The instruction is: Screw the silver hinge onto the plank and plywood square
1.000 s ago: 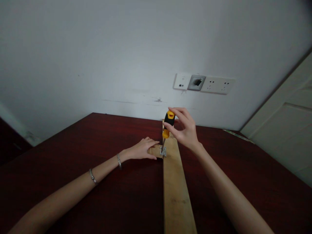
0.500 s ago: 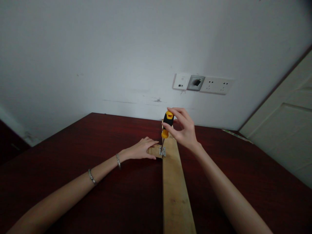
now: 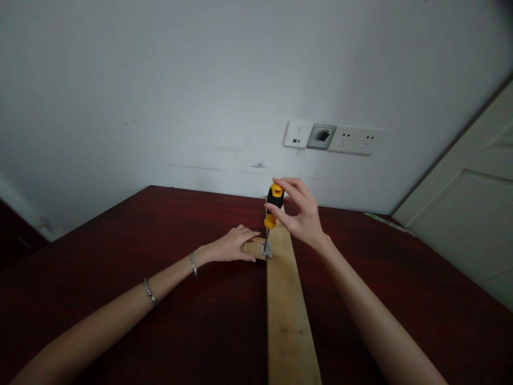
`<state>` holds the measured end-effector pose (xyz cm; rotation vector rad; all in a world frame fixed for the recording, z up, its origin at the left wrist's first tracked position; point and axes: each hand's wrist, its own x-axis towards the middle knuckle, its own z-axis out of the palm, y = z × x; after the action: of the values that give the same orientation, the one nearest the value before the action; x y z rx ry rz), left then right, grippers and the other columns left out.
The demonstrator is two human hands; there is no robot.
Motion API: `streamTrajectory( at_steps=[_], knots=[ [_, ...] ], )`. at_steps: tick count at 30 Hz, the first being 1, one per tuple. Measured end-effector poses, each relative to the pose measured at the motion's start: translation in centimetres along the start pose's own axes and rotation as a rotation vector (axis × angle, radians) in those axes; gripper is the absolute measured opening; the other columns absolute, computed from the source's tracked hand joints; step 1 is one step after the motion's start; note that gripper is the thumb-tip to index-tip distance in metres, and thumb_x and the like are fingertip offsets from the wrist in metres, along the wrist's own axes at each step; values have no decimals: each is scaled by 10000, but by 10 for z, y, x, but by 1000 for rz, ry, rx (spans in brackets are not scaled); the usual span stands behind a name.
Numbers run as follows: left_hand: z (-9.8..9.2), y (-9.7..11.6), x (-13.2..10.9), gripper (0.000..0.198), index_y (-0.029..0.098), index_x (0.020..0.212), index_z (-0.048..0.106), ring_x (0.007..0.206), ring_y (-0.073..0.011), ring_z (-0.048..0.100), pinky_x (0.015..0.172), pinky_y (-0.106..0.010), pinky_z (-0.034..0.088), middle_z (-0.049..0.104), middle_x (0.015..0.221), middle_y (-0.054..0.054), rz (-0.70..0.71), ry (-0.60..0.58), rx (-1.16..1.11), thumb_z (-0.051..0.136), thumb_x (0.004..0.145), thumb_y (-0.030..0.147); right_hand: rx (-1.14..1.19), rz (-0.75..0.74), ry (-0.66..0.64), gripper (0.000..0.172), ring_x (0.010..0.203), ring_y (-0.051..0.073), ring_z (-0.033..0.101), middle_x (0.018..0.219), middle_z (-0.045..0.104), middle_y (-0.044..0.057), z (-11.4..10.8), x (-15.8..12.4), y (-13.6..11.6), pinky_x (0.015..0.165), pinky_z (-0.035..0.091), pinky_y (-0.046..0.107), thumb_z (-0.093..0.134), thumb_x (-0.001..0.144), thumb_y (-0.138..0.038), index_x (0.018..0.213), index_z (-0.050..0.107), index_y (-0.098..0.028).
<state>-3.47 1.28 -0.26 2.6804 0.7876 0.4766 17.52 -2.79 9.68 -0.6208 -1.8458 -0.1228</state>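
Note:
A long wooden plank (image 3: 288,310) lies on the dark red table (image 3: 160,299), running away from me. A small wooden block (image 3: 254,248) lies against its left side, joined by a small metal hinge (image 3: 266,248). My left hand (image 3: 232,245) lies flat on the block, fingers stretched out. My right hand (image 3: 300,211) pinches the handle of a yellow and black screwdriver (image 3: 273,205), which stands upright with its tip on the hinge.
A white wall rises behind the table with a row of sockets (image 3: 332,138). A pale door (image 3: 468,214) stands at the right. The table's far edge runs just past the plank's end.
The fingers of my right hand have shifted slightly on the screwdriver handle. My left hand, the block and the plank have stayed where they were.

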Motion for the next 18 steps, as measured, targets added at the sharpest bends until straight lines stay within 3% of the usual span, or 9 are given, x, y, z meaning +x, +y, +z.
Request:
streamTrajectory(
  at_steps=[18],
  knots=[
    [2, -3, 0, 704, 214, 1347, 478, 1068, -285, 469, 949, -470, 387, 565, 1191, -117, 9, 6, -9, 741, 741, 457, 64, 43, -61, 473, 1075, 228, 565, 1203, 565, 96, -1, -1, 1, 734, 594, 364, 612, 848, -234, 1311, 524, -269]
  ],
)
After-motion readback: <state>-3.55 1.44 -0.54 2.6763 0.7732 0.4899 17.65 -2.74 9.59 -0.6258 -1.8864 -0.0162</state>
